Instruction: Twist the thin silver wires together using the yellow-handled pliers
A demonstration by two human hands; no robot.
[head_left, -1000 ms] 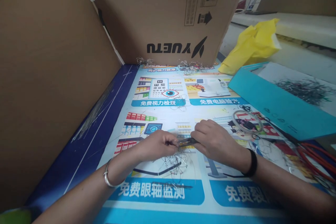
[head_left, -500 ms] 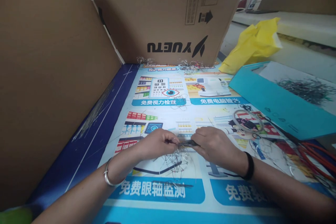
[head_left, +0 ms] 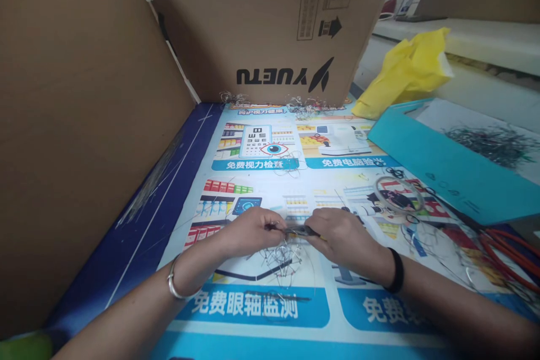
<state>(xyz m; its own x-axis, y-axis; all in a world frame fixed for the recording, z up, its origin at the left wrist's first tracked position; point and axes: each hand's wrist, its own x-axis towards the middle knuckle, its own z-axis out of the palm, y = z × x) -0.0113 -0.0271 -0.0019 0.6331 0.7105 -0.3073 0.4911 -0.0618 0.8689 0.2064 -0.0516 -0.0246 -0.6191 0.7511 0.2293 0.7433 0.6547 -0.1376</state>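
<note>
My left hand (head_left: 257, 229) is closed in a pinch on thin wire, at the middle of the table. Facing it, my right hand (head_left: 340, 236) grips a pair of small pliers (head_left: 297, 230); their dark grey jaws point left and reach my left fingertips. Most of the pliers' handle is hidden in my right palm. Just below both hands is a loose tangle of thin wire (head_left: 283, 264). Whether the jaws are clamped on the wire is too small to tell. A few dark straight pieces (head_left: 291, 297) lie nearer to me.
Cardboard panels (head_left: 274, 22) wall off the back and left. Thin wire lengths (head_left: 149, 185) lie along the left edge. At right are a wire coil (head_left: 399, 194), orange cords (head_left: 508, 253) and a blue box (head_left: 447, 163) with a heap of wire pieces (head_left: 491, 143). Behind stands a yellow bag (head_left: 407, 70).
My right hand has shifted slightly left with the pliers, so their jaws sit closer to my left fingers. My left hand stays almost where it was.
</note>
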